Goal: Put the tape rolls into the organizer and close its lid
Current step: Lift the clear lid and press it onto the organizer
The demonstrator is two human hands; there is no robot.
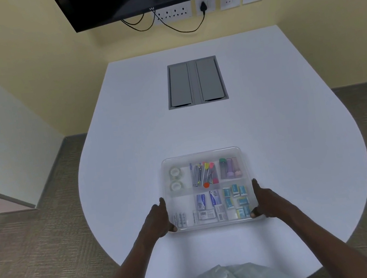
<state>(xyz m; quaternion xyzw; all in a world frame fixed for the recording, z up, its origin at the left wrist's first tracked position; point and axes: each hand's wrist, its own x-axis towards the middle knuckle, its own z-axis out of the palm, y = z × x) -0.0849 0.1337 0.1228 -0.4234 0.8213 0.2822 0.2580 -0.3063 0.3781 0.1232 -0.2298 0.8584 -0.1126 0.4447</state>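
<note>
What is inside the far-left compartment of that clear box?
Two clear tape rolls lie flat there, one behind the other, inside the organizer. The translucent lid seems to be on, blurring them, so anything beneath the rolls cannot be seen.

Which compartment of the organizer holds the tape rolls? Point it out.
The far-left compartment of the organizer: two clear tape rolls lie there, one behind the other. The other compartments hold pins, tubes, small boxes and packets.

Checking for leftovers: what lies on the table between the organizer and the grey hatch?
Nothing: in the head view the white table is bare between organizer and hatch.
</note>
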